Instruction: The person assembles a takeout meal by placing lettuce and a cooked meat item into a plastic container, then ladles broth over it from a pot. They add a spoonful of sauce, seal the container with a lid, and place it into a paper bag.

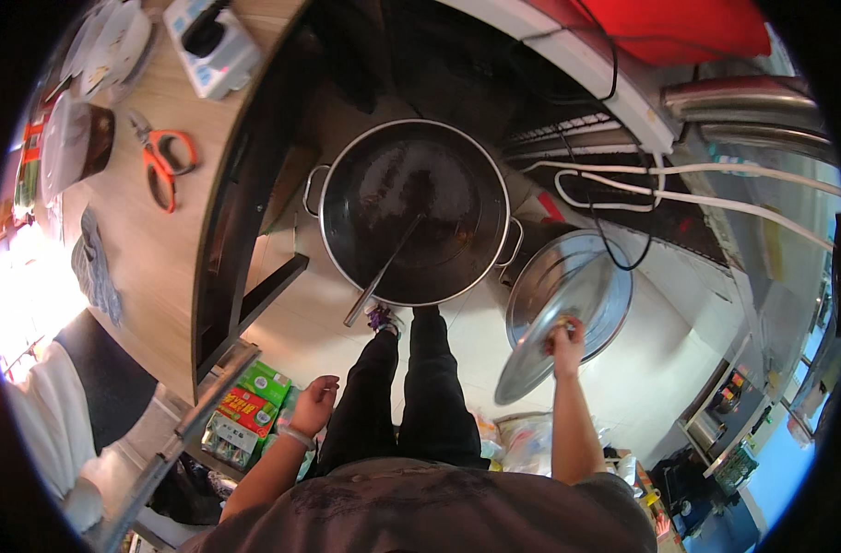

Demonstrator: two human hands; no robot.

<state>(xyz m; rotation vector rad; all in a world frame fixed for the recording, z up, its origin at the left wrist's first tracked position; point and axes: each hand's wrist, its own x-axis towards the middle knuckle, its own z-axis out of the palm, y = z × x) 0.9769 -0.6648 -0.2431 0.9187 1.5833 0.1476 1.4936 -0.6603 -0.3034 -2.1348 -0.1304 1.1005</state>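
My right hand [565, 346] grips the knob of a round metal pot lid [531, 361], tilted up on its edge. Behind the lid stands a shiny silver pot [614, 304], partly covered from view by it. In front of my feet is a large two-handled pot [483, 267] of dark liquid. A long metal-handled ladle [381, 274] leans over its near rim, its bowl end sunk in the liquid. My left hand [313, 407] hangs beside my left leg with loosely curled fingers, open and holding nothing.
On the wooden table [153, 253] at left lie orange-handled scissors [164, 164], a grey cloth [96, 263], a power strip [213, 48] and a lidded tub [77, 146]. Colourful boxes [247, 410] sit below my left hand. White hoses [716, 171] and a black cable [644, 251] hang at right.
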